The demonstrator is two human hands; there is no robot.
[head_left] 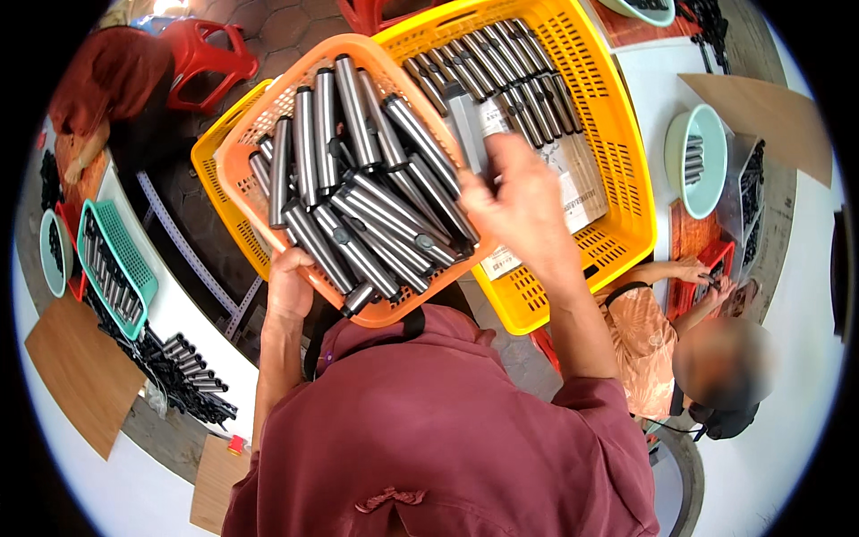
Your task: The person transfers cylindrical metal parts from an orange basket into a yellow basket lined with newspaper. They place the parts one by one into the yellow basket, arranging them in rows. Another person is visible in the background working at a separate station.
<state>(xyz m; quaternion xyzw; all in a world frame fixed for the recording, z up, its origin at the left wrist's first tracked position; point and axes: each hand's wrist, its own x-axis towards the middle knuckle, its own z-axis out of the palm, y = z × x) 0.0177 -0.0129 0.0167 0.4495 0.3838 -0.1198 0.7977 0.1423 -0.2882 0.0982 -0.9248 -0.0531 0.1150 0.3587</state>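
Note:
An orange plastic basket [394, 313], tilted in front of my body, holds a loose heap of silver tubes [355, 112] with black ends. My left hand [290, 282] grips its lower left rim, and some fingers are hidden behind the wall. In my right hand [519, 192] is a single silver tube [466, 125], smeared by motion, held over the gap between the orange basket and a large yellow basket [637, 192]. Inside the yellow basket more tubes [537, 98] lie side by side in rows, with printed paper or cardboard [582, 183] showing beneath and beside them.
Another yellow basket [208, 170] sits under the orange one. At right a co-worker [644, 345] handles small parts by a red tray [713, 264]; a pale green basin [676, 161] holds tubes. To the left are a teal basket [148, 277], a red stool [201, 58] and another person [116, 76].

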